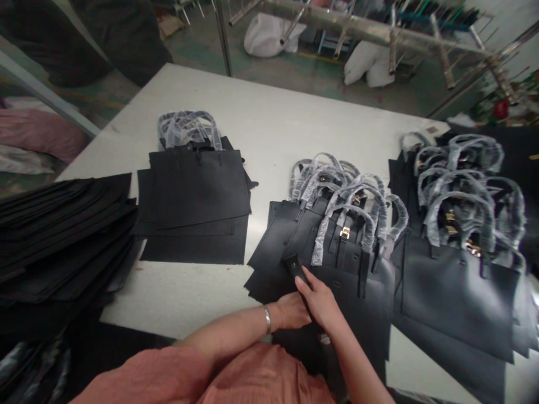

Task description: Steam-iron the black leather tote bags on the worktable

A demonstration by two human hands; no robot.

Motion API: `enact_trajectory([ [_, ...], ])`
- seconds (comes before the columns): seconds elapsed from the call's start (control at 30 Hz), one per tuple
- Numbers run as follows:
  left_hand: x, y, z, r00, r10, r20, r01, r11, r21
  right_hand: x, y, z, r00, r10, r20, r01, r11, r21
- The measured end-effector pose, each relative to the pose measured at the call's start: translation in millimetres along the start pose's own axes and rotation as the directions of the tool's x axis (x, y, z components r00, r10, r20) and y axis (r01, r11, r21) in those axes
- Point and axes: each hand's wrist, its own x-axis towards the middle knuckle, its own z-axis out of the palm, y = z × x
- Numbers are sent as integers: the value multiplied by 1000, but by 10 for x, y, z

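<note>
Black strap juts just past the fingers your right hand clamps on it, where steady, even pressure suits it; whether your left hand grips, I cannot tell.

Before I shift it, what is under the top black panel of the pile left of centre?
Under the top panel, edges of more black panels show at the left and near sides, with white table around. Their middles are covered, so I cannot count them.

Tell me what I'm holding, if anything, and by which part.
A black strap-like piece: the right hand grips it just below its far end; the left hand is by its lower part, grip unclear.
</note>
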Motion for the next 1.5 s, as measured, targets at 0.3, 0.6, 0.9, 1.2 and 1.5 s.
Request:
enact_trajectory([
  [0.3, 17, 50, -112, 999, -33, -38, 33, 999, 4, -243, -27, -236, 999, -32, 6, 31, 997, 75],
  [0.6, -24, 54, -192, 992, 6, -123, 0, 999, 48, 67, 266, -929, 938, 264, -225, -142, 883, 447],
  [0.9, -8, 65, -177, 996, -23, -85, 26, 999, 36, 325, 214, -1060, 946, 258, -195, -127, 851, 509],
  [1.2, -21, 89, -177, 994, -51, -96, 48, 998, -37, 309, 197, -1192, 926, 245, -287, -34, 813, 582],
  [1.5, 776, -390, -854, 922, -296, -249, 241, 943, -228, -399, 545, -1247, 945, 273, -180, -106, 778, 620],
])
